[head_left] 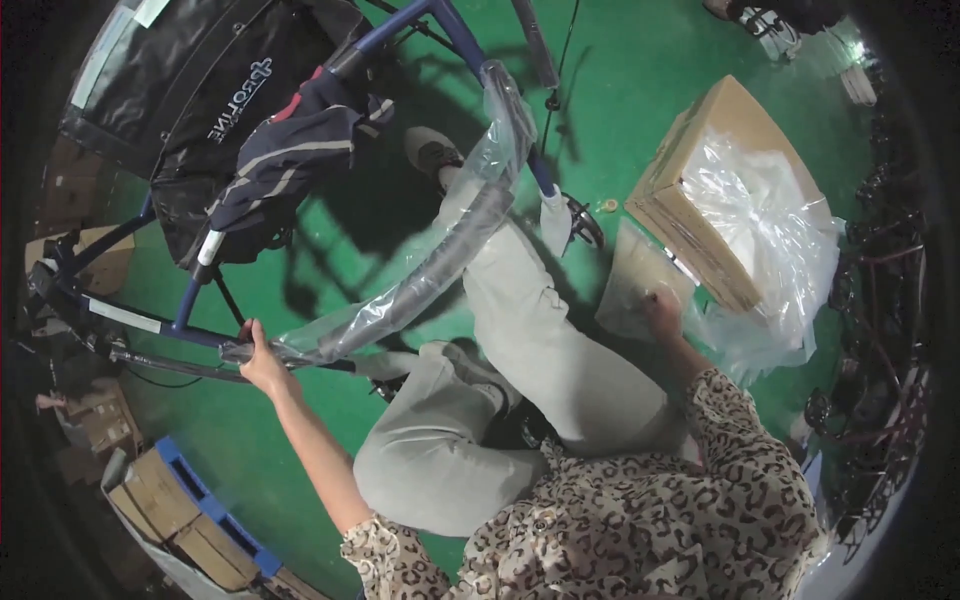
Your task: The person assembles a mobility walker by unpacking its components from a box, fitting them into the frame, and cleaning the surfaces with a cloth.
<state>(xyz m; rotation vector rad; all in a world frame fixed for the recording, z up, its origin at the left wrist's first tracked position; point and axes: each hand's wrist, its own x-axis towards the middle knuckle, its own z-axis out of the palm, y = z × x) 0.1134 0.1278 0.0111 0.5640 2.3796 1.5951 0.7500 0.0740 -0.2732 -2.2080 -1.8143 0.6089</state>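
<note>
My left hand point(265, 365) is wrapped around the lower left end of a curved, dark padded bar point(410, 283). Clear plastic film covers much of that bar, which belongs to a blue tubular frame point(185, 300) with wheels. A black fabric bag point(200, 110) marked PROLINE hangs on the frame, with a dark striped cloth point(290, 150) beside it. To the right, my right hand point(662, 312) has its fingers curled at a clear plastic bag point(625, 285) on the floor, close to an open cardboard box point(680, 235).
Crumpled clear plastic point(760, 210) spills out of the box. My outstretched legs point(560, 370) lie beneath the bar on the green floor point(640, 50). Flattened cardboard point(160, 490) and a blue pallet point(215, 505) are at lower left. Another person's shoe point(775, 40) shows at top right.
</note>
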